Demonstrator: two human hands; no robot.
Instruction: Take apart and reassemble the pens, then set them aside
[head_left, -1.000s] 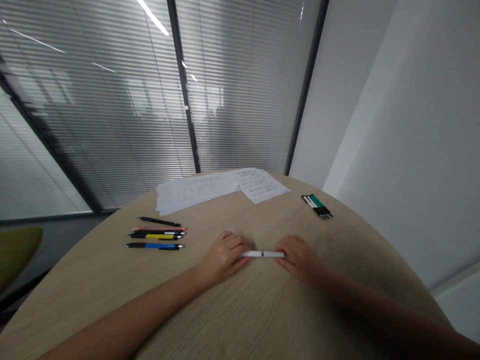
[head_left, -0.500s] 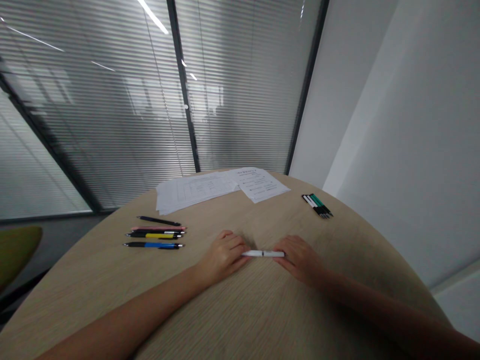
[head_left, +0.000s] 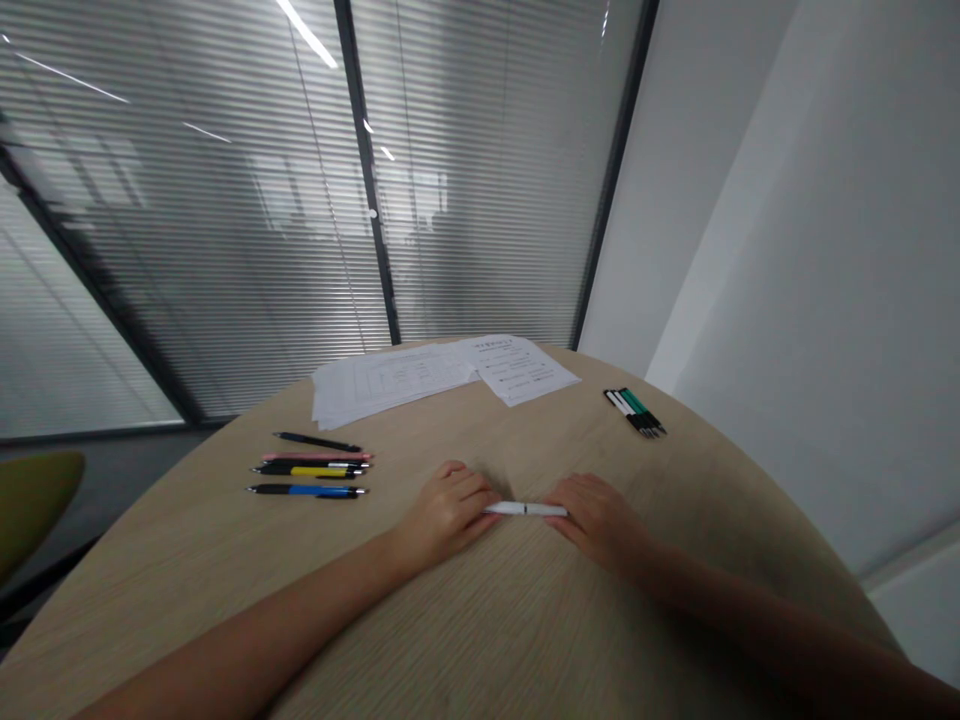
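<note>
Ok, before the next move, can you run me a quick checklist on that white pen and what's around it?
White pen lying flat on the wooden table: ok.
Left hand at one end of the pen, right hand at the other: ok.
Firm grip on the pen by either hand: cannot tell.
Row of pens beside the left hand, not touching it: ok.
Sheets of paper beyond the hands, apart from them: ok.

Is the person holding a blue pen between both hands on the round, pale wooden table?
Not quite: the slim pen is white, not blue, in the head view. The person holds it between the left hand and right hand on the round, pale wooden table.
</note>
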